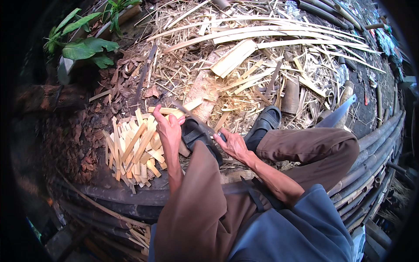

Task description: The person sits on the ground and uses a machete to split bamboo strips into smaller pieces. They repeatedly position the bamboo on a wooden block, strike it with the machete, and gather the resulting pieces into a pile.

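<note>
My left hand is closed around a short pale bamboo strip, which sticks out to the right of its fingers. My right hand grips a knife by its dark handle. The knife's blade slants up and left, close to the strip; whether the two touch I cannot tell. Just left of my left hand lies a heap of short split bamboo pieces. Both hands are near my sandalled feet, the left foot's dark sandal lying between them.
Long bamboo strips and a wide split piece lie ahead on shavings. A saw blade stands at right beside a bamboo section. Bamboo poles run along my right. A leafy plant grows far left.
</note>
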Action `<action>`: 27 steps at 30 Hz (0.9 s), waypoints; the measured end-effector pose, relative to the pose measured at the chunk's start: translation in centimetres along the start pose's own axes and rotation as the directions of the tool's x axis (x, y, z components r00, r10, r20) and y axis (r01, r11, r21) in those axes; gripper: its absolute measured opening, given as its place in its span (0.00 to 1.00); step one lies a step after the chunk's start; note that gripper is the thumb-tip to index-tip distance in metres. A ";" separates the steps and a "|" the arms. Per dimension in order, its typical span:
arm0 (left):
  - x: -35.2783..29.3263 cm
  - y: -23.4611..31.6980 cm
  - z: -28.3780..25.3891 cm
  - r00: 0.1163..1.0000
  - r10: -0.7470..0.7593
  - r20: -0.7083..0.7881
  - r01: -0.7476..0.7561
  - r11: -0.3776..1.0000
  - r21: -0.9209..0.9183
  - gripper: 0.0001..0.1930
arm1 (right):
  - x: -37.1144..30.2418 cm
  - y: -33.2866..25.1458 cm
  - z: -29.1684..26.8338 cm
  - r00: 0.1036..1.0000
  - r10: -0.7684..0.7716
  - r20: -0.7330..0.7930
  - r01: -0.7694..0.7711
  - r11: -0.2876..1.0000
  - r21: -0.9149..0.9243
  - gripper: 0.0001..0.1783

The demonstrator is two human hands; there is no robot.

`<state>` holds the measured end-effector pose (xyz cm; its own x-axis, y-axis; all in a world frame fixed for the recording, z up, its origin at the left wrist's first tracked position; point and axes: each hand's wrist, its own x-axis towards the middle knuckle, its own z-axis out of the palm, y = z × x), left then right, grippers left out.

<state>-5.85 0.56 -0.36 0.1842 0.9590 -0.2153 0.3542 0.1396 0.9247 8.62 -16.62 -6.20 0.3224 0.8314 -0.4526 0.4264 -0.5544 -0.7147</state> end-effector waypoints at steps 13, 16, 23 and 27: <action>-0.7 0.7 0.6 0.999 0.024 -0.022 -0.022 0.998 0.059 0.28 | -0.2 2.3 1.6 0.995 -0.018 -0.094 0.017 1.000 -0.013 0.25; -0.9 1.6 1.2 0.999 0.032 -0.014 -0.032 0.999 0.019 0.30 | -0.3 2.8 1.3 0.997 -0.037 -0.060 0.036 0.999 -0.024 0.24; -1.4 1.8 1.7 0.994 -0.014 -0.108 0.016 1.000 0.021 0.32 | 0.3 2.9 1.0 0.985 0.123 -0.120 -0.111 0.988 0.103 0.26; -0.1 -2.4 -2.3 0.971 -0.116 -0.207 0.060 0.964 -0.261 0.15 | 0.9 3.7 0.6 0.990 0.140 -0.029 -0.133 0.973 0.189 0.28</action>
<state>-8.86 0.74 -1.88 -0.0524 0.9665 -0.2514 0.1134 0.2559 0.9600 9.95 -17.92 -9.59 0.4032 0.7439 -0.5330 0.2128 -0.6427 -0.7360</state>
